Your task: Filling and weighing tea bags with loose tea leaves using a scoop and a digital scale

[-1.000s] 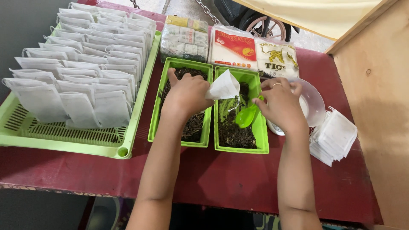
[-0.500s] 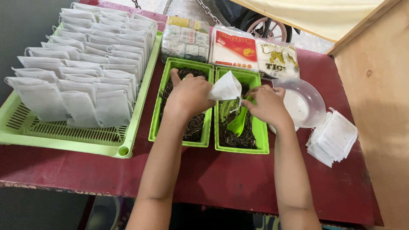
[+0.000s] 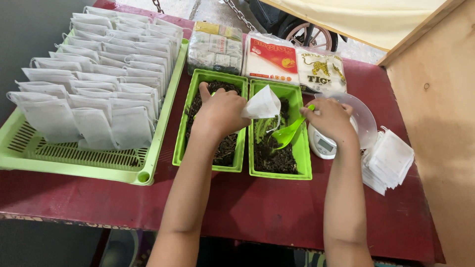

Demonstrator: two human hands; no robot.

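My left hand (image 3: 221, 112) hovers over the left green tray (image 3: 180, 141) and pinches a small white filter bag (image 3: 262, 104), which hangs above the right green tray (image 3: 303, 163). My right hand (image 3: 330, 117) grips the handle of a green plastic scoop (image 3: 286, 134). The scoop's bowl dips into the dark loose tea leaves (image 3: 273, 157) in the right tray. Both trays hold the same dark leaves.
A large green slotted basket (image 3: 69, 160) at left holds several rows of filled white bags. A small white scale with a clear dish (image 3: 364, 117) sits by my right hand. A stack of empty white bags (image 3: 391, 160) lies at right. Wrapped packages (image 3: 271, 58) stand behind. A wooden wall (image 3: 440, 123) rises at right.
My right hand moved from the scale's dish to the right tray and lowered the green scoop into the leaves. My left hand kept the white bag almost still.
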